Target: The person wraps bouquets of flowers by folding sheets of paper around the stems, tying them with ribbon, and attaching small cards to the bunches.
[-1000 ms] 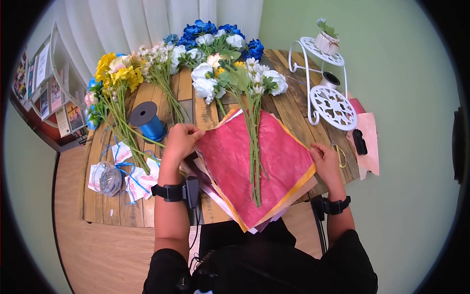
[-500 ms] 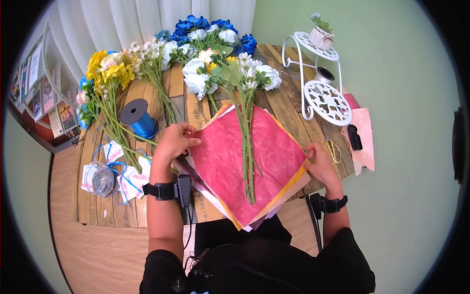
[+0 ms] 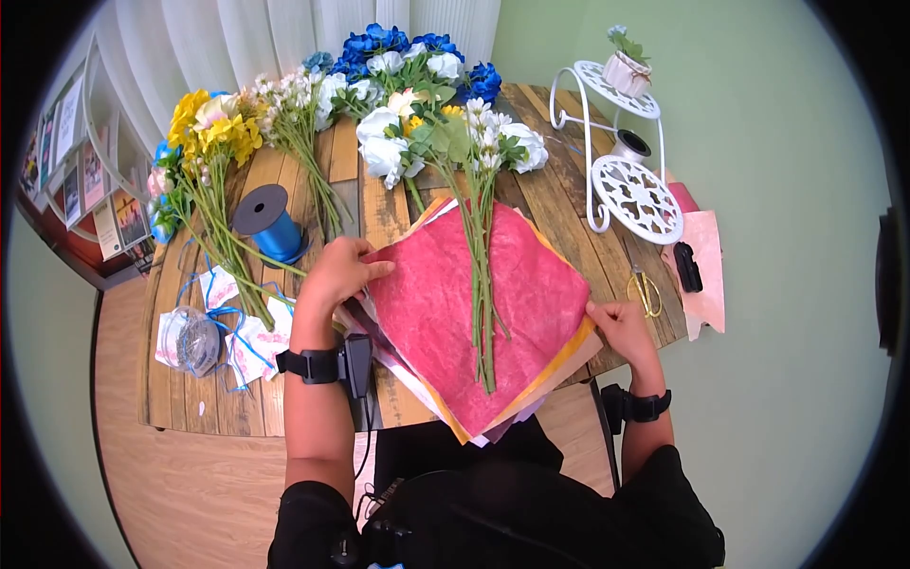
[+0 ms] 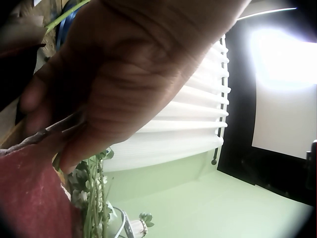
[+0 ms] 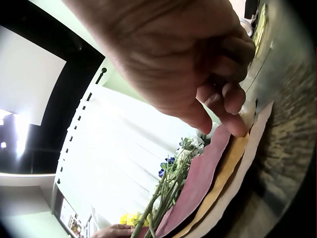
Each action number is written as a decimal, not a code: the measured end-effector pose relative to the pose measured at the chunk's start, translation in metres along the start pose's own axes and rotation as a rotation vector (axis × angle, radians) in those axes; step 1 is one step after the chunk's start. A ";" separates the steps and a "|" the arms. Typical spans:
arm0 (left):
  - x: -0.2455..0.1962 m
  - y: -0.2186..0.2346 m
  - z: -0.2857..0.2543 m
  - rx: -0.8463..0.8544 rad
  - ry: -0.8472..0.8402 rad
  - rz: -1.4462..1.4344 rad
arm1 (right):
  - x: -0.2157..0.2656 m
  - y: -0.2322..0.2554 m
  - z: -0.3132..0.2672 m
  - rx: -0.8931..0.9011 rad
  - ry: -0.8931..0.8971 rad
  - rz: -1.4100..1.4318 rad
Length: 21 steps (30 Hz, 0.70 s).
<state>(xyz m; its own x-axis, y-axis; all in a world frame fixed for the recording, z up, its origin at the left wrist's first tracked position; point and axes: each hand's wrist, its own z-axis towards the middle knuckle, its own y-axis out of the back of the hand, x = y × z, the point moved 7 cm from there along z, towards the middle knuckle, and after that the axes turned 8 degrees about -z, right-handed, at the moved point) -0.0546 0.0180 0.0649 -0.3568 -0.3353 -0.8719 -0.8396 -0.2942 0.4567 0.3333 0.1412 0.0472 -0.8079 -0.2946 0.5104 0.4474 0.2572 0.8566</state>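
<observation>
Red paper spreads beneath flower stems by the table's front edge, left hand and right hand pinching opposite corners. Aligning seems underway; next probably calls for even inward folding.

Two hands are counted, a left hand and a right hand, and two wrist straps. At least three sheets can be made out; the overlapping flower stems cannot be numbered. Two spools are seen, a blue spool and a white spool. One two-tiered stand, one potted plant, one pair of scissors, one clear container and one wooden table are shown.
</observation>
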 end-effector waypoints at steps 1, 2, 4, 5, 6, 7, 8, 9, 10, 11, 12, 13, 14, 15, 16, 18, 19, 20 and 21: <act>-0.001 0.000 0.000 -0.001 -0.007 0.009 | 0.003 -0.001 -0.002 0.001 -0.001 -0.001; -0.001 0.000 0.000 -0.002 -0.015 0.017 | 0.015 -0.002 -0.006 -0.022 0.103 0.212; -0.002 -0.001 -0.001 0.001 -0.015 0.012 | 0.023 0.000 -0.010 -0.044 0.208 0.422; -0.002 -0.001 -0.001 0.002 -0.016 0.007 | 0.020 -0.002 -0.009 -0.004 0.165 0.533; -0.002 0.000 -0.001 0.000 -0.014 0.005 | 0.017 -0.005 -0.008 0.038 0.120 0.644; -0.003 0.000 -0.002 0.004 -0.013 0.004 | 0.021 -0.004 -0.009 0.041 0.123 0.643; -0.003 0.000 -0.002 0.008 -0.011 0.003 | 0.025 -0.005 -0.010 0.055 0.089 0.731; -0.003 0.000 -0.002 0.004 -0.009 0.002 | 0.027 -0.006 -0.009 0.071 0.055 0.820; -0.004 -0.001 -0.002 0.020 -0.009 -0.003 | 0.027 -0.008 -0.008 0.077 0.059 0.819; -0.003 -0.002 -0.001 0.036 -0.009 -0.008 | 0.023 -0.010 -0.005 0.084 0.029 0.801; -0.002 -0.002 -0.001 0.029 -0.006 -0.009 | 0.021 -0.013 -0.004 0.091 -0.001 0.782; 0.000 -0.003 0.000 0.040 -0.013 -0.018 | 0.025 -0.014 -0.003 0.096 0.004 0.781; 0.001 -0.004 0.001 0.051 -0.020 -0.027 | 0.029 -0.015 -0.003 0.089 -0.018 0.770; 0.003 -0.003 0.002 0.045 -0.019 -0.029 | 0.031 -0.016 -0.003 0.082 -0.040 0.758; 0.004 -0.003 0.003 0.043 -0.028 -0.039 | 0.029 -0.018 -0.001 0.086 -0.033 0.757; 0.003 -0.001 0.002 0.034 -0.036 -0.052 | 0.022 -0.018 0.004 0.049 -0.030 0.778; 0.001 -0.001 0.000 0.032 -0.032 -0.057 | 0.025 -0.018 0.006 0.052 -0.024 0.776; 0.000 0.000 -0.001 0.031 -0.028 -0.061 | 0.030 -0.013 0.007 0.018 0.023 0.854; 0.000 0.000 -0.001 0.027 -0.028 -0.062 | 0.034 -0.008 0.007 -0.018 0.069 0.932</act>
<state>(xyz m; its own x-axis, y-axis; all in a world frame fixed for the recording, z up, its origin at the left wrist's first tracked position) -0.0544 0.0174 0.0653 -0.3150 -0.2915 -0.9032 -0.8709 -0.2893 0.3972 0.2992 0.1357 0.0572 -0.0954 -0.0301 0.9950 0.9097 0.4032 0.0994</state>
